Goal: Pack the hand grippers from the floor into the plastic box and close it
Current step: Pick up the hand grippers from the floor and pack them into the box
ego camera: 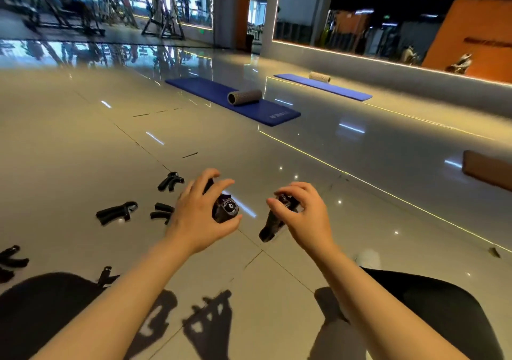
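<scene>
**A:** Hand pose at that moment?

**B:** Both forearms ran out from the bottom edge, bare, above the glossy tiled floor. Left hand was palm down, fingers curled over a black hand gripper, thumb under its near end. Round dial end faced the camera. That one was grasped.

**A:** Right?

**B:** Right hand had fingers bent, thumb and fingertips pinching the top of a second gripper. Its lower end hung down toward the tile; couldn't tell if it touched.

**A:** The rest of the grippers?

**B:** On the floor, left of the left hand. One just beyond it, one further left, one partly hidden behind the left wrist. Another at the left edge, and one just beside the left knee. All black, lying apart from each other.

**A:** Plastic box?

**B:** Couldn't pick it out in the head view.

**A:** Anything in the way?

**B:** Between the hands only bare tile and light reflections. Knees in dark clothing framed the bottom corners. Well beyond, a blue mat with a grey foam roller on it, a second blue mat with a pale roller near the mirrored wall. A brown block sat at the right edge. Gym machines stood far back left.
</scene>
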